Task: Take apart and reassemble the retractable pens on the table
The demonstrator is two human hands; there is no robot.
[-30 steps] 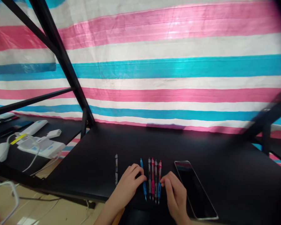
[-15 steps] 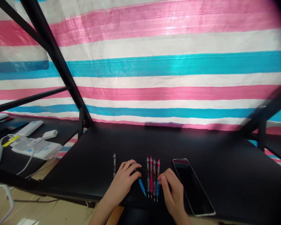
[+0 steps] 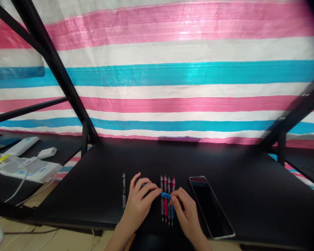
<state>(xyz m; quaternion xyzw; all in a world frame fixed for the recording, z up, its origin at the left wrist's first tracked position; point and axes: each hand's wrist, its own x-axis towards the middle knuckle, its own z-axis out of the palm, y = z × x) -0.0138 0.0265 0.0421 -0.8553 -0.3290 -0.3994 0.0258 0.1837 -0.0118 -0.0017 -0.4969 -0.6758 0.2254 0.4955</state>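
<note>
My left hand (image 3: 140,199) is closed around a blue pen (image 3: 165,195), which lies crosswise above a row of pens. At the pen's right end, the fingertips of my right hand (image 3: 186,208) pinch it. Beneath it, several pens lie side by side on the black table: a grey pen (image 3: 162,209), a pink pen (image 3: 165,210), another grey pen (image 3: 169,211), and a pen with a pink end and blue grip (image 3: 172,213). One more grey pen (image 3: 124,190) lies alone left of my left hand.
A phone (image 3: 211,207) with a dark screen lies right of my right hand on the black table (image 3: 136,153). On a neighbouring table at left are a white power strip (image 3: 45,170), a white plug (image 3: 47,152) and cables. Black metal bars (image 3: 60,76) rise before a striped sheet (image 3: 172,73).
The blue pen has been lifted and turned crosswise over the row. My right hand has come to its end and now grips it. The view has shifted slightly right.
</note>
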